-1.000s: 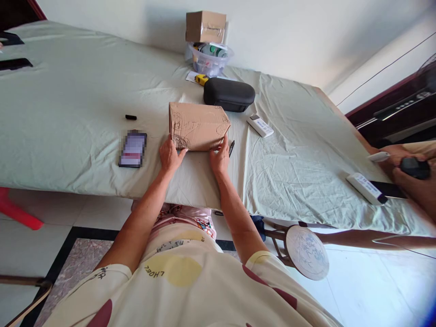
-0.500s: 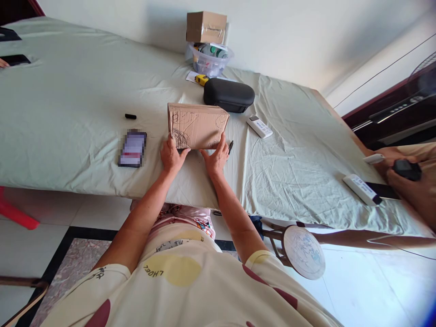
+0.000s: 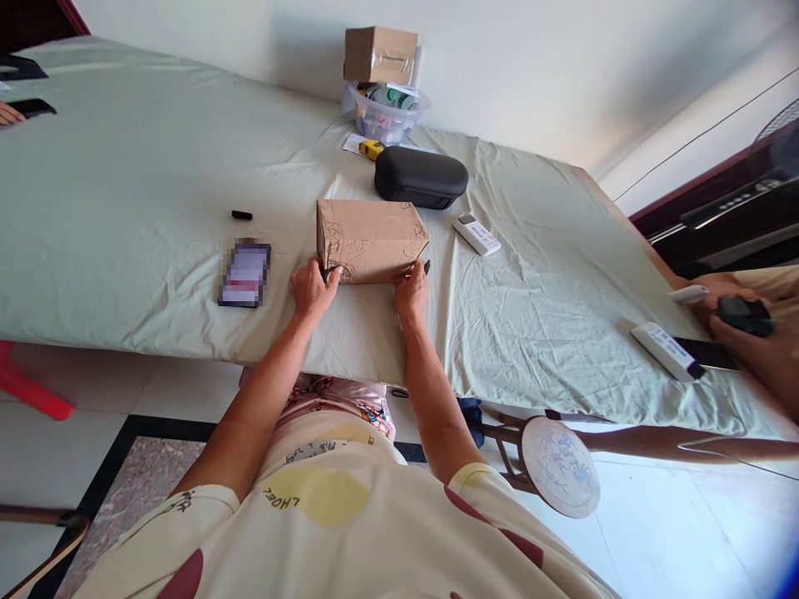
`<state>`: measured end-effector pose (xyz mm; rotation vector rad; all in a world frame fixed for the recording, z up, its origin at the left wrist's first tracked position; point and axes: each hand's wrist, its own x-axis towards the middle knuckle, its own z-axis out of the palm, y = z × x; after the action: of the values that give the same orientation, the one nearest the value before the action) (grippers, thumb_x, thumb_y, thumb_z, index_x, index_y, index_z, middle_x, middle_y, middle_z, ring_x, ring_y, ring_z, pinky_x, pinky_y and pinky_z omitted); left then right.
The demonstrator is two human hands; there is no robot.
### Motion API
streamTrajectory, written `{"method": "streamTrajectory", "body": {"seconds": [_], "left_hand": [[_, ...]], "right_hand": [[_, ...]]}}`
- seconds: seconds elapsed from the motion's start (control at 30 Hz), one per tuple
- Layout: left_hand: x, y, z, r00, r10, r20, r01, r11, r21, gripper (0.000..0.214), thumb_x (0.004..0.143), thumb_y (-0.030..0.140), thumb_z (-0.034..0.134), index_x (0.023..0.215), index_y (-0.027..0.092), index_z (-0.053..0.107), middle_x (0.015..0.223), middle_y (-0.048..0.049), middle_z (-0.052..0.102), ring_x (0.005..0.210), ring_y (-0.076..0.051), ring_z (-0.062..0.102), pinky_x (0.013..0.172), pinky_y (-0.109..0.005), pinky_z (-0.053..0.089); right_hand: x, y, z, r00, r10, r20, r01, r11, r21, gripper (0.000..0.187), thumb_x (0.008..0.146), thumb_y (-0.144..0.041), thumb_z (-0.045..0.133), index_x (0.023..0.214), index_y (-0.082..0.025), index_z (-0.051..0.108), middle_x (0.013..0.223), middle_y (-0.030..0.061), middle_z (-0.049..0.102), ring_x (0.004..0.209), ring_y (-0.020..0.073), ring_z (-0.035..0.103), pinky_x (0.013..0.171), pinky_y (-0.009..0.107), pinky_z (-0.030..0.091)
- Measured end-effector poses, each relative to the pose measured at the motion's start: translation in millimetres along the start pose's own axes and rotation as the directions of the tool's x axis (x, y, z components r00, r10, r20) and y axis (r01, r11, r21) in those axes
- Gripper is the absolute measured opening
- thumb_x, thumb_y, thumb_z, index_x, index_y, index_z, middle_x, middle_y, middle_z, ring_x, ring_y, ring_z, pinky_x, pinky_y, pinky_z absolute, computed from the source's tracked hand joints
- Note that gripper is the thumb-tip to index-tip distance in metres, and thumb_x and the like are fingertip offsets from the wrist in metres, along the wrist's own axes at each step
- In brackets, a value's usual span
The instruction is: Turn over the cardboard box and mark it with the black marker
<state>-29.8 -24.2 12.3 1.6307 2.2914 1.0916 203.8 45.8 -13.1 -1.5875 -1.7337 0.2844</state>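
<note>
A brown cardboard box (image 3: 374,241) with dark pen drawings near its corners is between my two hands on the cloth-covered table (image 3: 187,166). At its near left corner, my left hand (image 3: 313,287) grips the box, the thumb laid over the drawn curls. My right hand (image 3: 412,295) is closed on the near right corner, its fingertips partly hidden. Beside that hand a short piece of a black pen-like thing (image 3: 427,267) shows; the rest is out of sight. Left of the box lie a phone (image 3: 245,274) with a blurred screen and a small black cap-like piece (image 3: 241,215).
Behind the box are a black hard case (image 3: 421,176), a yellow tape measure (image 3: 371,150) and a plastic basket (image 3: 387,116) under another carton (image 3: 380,55). White devices (image 3: 478,235) lie on the right. Another person's hands (image 3: 742,320) hold a dark object; a further hand (image 3: 9,114) is far left.
The box has tilted and shifted slightly right and nearer to me. My right hand has moved outward to the corner, and its fingers have closed in.
</note>
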Motion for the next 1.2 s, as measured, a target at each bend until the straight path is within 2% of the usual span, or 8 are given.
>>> {"method": "streamTrajectory", "body": {"seconds": [0.1,0.17,0.33,0.6,0.73,0.83,0.97,1.2], "left_hand": [[1.6,0.0,-3.9,0.999,0.004,0.034,-0.005,1.000,0.016,0.035,0.100,0.050,0.057,0.113,0.017,0.060,0.110,-0.0199,0.077,0.111,-0.036,0.073,0.101,-0.044,0.051],[2.6,0.0,-6.9,0.998,0.010,0.057,-0.011,1.000,0.021,0.034,0.101,0.045,0.057,0.119,0.017,0.060,0.114,-0.0199,0.077,0.113,-0.035,0.073,0.100,-0.043,0.050],[4.8,-1.0,-11.0,0.994,0.007,0.113,-0.013,0.998,0.054,0.024,0.100,0.029,0.057,0.121,0.017,0.061,0.113,-0.0177,0.077,0.112,-0.032,0.072,0.099,-0.040,0.050],[3.8,-7.4,-6.9,0.998,-0.029,0.054,0.028,0.999,0.015,0.018,0.103,0.028,0.047,0.105,0.021,0.064,0.104,-0.0173,0.078,0.101,-0.031,0.074,0.091,-0.040,0.052],[3.5,-9.1,-6.1,0.999,-0.015,0.041,0.014,1.000,0.011,0.015,0.100,0.026,0.048,0.096,0.022,0.062,0.097,-0.0155,0.077,0.097,-0.030,0.074,0.090,-0.040,0.052],[4.2,-9.0,-6.7,0.999,-0.011,0.045,0.011,1.000,-0.001,0.015,0.099,0.025,0.048,0.090,0.024,0.060,0.095,-0.0133,0.076,0.097,-0.029,0.073,0.091,-0.040,0.052],[5.8,-7.9,-9.5,0.996,-0.010,0.087,0.009,1.000,0.018,0.015,0.099,0.024,0.046,0.093,0.023,0.060,0.102,-0.0151,0.076,0.100,-0.029,0.073,0.092,-0.040,0.051],[5.2,-9.6,-13.4,0.995,-0.015,0.099,0.016,1.000,-0.011,0.013,0.098,0.026,0.049,0.092,0.023,0.060,0.102,-0.0135,0.076,0.101,-0.029,0.073,0.094,-0.040,0.053]], "right_hand": [[1.2,-2.0,-3.9,0.997,0.082,-0.016,-0.081,0.995,0.051,0.035,0.090,-0.015,0.046,0.119,-0.023,0.061,0.103,0.0070,0.067,0.092,0.0214,0.061,0.089,0.036,0.049],[1.6,-4.6,-5.7,0.996,0.088,-0.020,-0.086,0.993,0.081,0.026,0.090,-0.016,0.048,0.109,-0.024,0.063,0.099,0.0068,0.067,0.090,0.0214,0.060,0.088,0.036,0.048],[2.2,-8.8,-9.9,0.995,0.103,0.001,-0.103,0.991,0.088,0.018,0.092,-0.018,0.046,0.099,-0.022,0.062,0.099,0.0085,0.069,0.094,0.0230,0.062,0.088,0.035,0.046],[2.2,-17.0,-18.3,0.992,0.120,0.029,-0.121,0.992,0.020,0.022,0.104,-0.030,0.041,0.098,-0.022,0.061,0.094,0.0081,0.068,0.087,0.0234,0.060,0.083,0.036,0.045],[2.5,-19.8,-21.1,0.995,0.098,0.029,-0.098,0.995,-0.001,0.032,0.109,-0.040,0.038,0.093,-0.022,0.060,0.085,0.0043,0.062,0.080,0.0200,0.056,0.083,0.035,0.046],[2.4,-19.0,-22.0,0.998,0.069,-0.001,-0.069,0.997,0.047,0.039,0.110,-0.046,0.036,0.093,-0.022,0.061,0.083,0.0034,0.061,0.079,0.0190,0.056,0.081,0.033,0.047],[1.8,-19.6,-23.2,0.997,0.070,-0.013,-0.069,0.995,0.074,0.030,0.109,-0.040,0.040,0.104,-0.022,0.064,0.084,0.0025,0.063,0.077,0.0182,0.057,0.078,0.032,0.046],[3.9,-19.9,-24.1,0.994,0.107,0.036,-0.108,0.994,0.026,0.018,0.106,-0.027,0.046,0.100,-0.022,0.062,0.080,0.0031,0.060,0.075,0.0196,0.055,0.083,0.036,0.046]]}}
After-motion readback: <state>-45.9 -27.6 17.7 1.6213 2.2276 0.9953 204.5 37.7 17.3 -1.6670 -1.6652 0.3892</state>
